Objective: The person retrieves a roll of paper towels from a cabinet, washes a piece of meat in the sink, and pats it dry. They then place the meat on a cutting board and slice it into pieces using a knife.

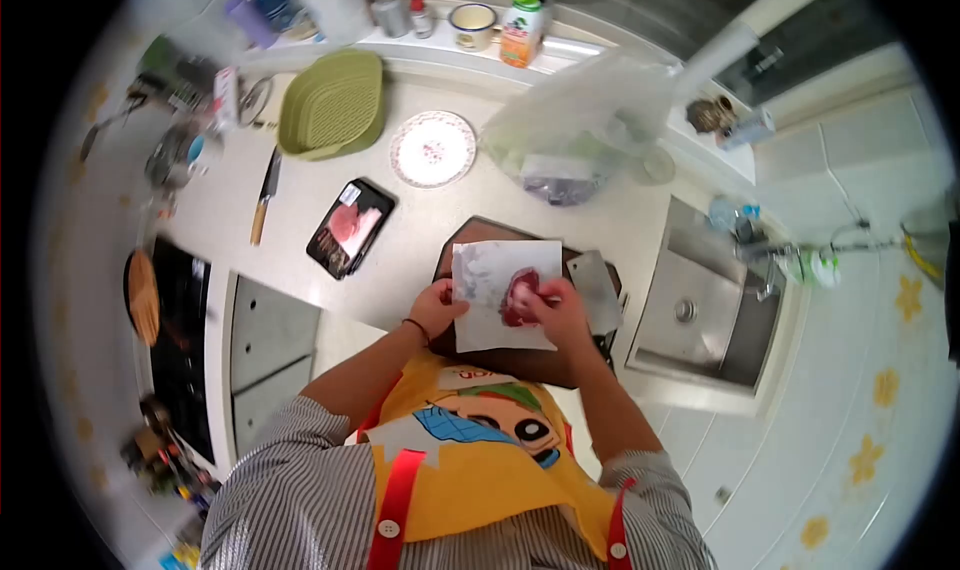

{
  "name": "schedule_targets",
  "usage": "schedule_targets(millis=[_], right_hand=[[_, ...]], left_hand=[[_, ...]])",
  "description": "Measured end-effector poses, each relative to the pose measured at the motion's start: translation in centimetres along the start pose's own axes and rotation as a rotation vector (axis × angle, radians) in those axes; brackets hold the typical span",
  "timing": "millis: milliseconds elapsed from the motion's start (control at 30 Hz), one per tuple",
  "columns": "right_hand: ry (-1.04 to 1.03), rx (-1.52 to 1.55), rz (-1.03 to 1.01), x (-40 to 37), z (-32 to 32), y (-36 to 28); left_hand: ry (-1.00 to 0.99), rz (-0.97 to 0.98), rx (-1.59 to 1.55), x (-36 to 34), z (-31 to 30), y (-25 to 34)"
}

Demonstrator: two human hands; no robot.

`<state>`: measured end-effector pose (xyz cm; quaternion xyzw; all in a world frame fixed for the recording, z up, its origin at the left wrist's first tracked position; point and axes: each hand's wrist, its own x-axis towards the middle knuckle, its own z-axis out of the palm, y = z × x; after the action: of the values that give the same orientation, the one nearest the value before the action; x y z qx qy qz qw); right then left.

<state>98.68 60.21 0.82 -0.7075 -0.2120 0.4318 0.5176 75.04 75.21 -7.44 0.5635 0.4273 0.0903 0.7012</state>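
- Our left hand (438, 308) holds the white rectangular paper (480, 325) by its left edge.
- Our right hand (560, 311) pinches the raw red meat (516, 305) on it.
- We have both atop the dark-brown board (492, 232).

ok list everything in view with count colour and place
countertop: one, white, centre
chopping board: one, dark brown, front
paper sheet: one, white, on board
raw meat: one piece, red, on paper
cleaver: one, silver, board's right side
knife: one, wooden handle, left
packaged meat tray: one visible, black, left
plate: one, white with pink, behind board
basket: one, olive green, back left
plastic bag: one, translucent, back right
enamel mug: one, cream, windowsill
spray bottle: one, orange and green, windowsill
sink: one, steel, right
cooktop: one, black, left
wooden item: one, brown, by cooktop
apron: one, yellow, red straps, worn
sleeves: two, striped, on arms
left hand: one, paper's left edge
right hand: one, at meat
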Motion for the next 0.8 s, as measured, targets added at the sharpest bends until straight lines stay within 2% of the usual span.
schedule_targets(millis=[67,100,167,200,233,300,333,400,433,467,500,533,567,633,700,767,800], right_hand=[[0.121,-0.315,0.107,0.4,5.5,1.6],[0.150,-0.312,0.119,-0.3,6.0,1.8],[0.076,-0.664,0.040,-2.0,6.7,-0.7],[0.269,-0.625,-0.013,-2.4,6.3,0.8],[0.283,-0.626,-0.009,-2.2,5.1,1.5],[0.656,-0.730,-0.183,-2.7,3.0,3.4],[0.679,-0.730,-0.174,-2.8,2.9,5.2],[0.731,-0.734,-0.026,-2.6,2.2,8.3],[0.739,-0.739,-0.028,-2.7,1.9,7.7],[0.587,-0.521,0.114,-2.9,2.0,7.3],[0.430,-0.300,0.248,-2.8,2.2,7.0],[0.365,-0.155,0.193,-2.7,2.6,6.7],[0.364,-0.154,0.192,-2.9,2.5,6.3],[0.177,-0.502,-0.235,-3.0,1.7,5.9],[0.166,-0.470,-0.226,-2.2,1.1,6.4],[0.414,-0.422,-0.050,-1.0,0.6,6.6],[0.400,-0.417,-0.042,-0.6,0.3,6.8]], left_hand=[[-0.057,-0.071,0.011,-0.8,-0.7,1.1],[-0.088,-0.073,0.016,-1.0,-1.1,1.4],[-0.129,-0.086,0.084,-0.8,-1.9,1.9],[-0.145,-0.080,0.087,-0.4,-2.0,2.2],[-0.132,-0.045,0.116,-0.1,-2.0,2.0],[-0.145,-0.012,0.154,-0.2,-1.6,1.8],[-0.168,0.039,0.182,0.1,-1.1,2.1],[-0.199,0.103,0.206,0.7,0.5,3.0],[-0.310,0.135,0.215,0.7,1.4,3.5],[-0.418,0.164,0.226,0.7,2.1,3.8],[-0.419,0.167,0.225,1.0,2.6,4.0],[-0.318,0.472,0.481,1.6,3.1,3.9],[-0.201,0.773,0.733,2.1,3.7,3.9],[-0.163,0.739,0.779,2.9,4.9,3.1],[-0.066,0.760,0.657,3.0,6.6,2.0],[-0.006,0.756,0.746,2.9,7.8,2.0],[0.046,0.759,0.834,2.7,8.1,1.8]])
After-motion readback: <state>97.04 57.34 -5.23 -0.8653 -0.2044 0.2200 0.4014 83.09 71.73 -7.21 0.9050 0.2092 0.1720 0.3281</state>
